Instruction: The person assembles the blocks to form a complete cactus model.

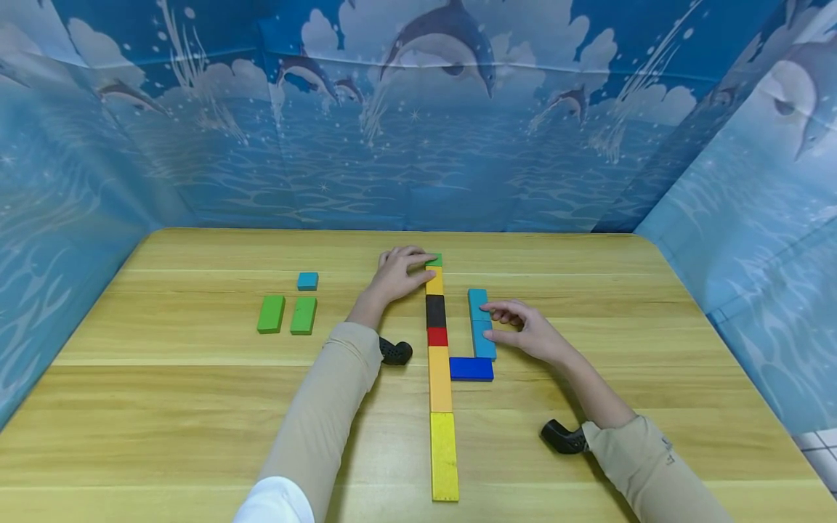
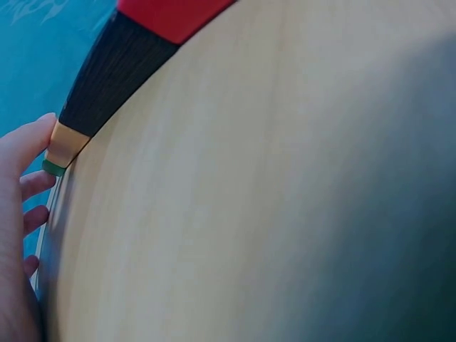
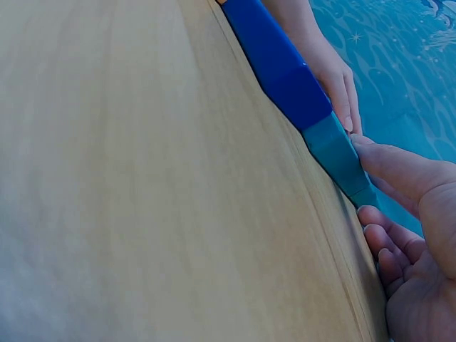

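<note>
Head view: wood table w/ dolphin backdrop.

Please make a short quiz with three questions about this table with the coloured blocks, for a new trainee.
1. True or false: the left hand rests on the green block at the far end of the long line of blocks.
2. Which blocks does the right hand touch? A) the two green blocks B) the teal blocks C) the yellow block
3. Fill in: the dark blue block lies crosswise at the near end of the ____ blocks.

Key: 1 true; 2 B; 3 teal.
</note>
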A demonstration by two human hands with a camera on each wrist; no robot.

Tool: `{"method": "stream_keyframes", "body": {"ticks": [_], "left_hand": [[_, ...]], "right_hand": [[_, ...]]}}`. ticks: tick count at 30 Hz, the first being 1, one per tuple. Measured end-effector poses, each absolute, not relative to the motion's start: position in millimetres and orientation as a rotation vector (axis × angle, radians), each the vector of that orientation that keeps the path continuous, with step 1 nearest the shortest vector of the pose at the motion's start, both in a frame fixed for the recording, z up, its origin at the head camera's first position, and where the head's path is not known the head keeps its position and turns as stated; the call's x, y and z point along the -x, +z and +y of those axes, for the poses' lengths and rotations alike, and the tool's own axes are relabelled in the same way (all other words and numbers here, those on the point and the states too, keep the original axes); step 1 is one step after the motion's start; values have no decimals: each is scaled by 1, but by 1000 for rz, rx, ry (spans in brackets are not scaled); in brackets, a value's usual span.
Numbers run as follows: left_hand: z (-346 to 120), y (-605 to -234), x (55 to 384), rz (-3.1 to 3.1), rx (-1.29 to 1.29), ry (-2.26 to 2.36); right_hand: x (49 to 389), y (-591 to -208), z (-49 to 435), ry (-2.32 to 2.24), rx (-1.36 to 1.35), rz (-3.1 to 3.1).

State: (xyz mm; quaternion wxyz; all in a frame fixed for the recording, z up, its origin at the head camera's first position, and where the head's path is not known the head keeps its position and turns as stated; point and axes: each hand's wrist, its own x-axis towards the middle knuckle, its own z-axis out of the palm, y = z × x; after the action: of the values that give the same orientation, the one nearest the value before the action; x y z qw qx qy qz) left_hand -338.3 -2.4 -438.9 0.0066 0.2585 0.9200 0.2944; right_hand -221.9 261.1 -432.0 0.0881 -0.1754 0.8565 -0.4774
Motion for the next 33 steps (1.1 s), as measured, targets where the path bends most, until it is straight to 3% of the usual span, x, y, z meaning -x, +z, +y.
{"method": "stream_keyframes", "body": {"ticks": [21,33], "left_hand": [[-6,-438,336,2830,-789,1131],[-38,-417,320,2867,-785,1372]], "right_hand": [[222,-431,260,-1425,536,2544],[221,-431,260,-1433,524,2546]]}}
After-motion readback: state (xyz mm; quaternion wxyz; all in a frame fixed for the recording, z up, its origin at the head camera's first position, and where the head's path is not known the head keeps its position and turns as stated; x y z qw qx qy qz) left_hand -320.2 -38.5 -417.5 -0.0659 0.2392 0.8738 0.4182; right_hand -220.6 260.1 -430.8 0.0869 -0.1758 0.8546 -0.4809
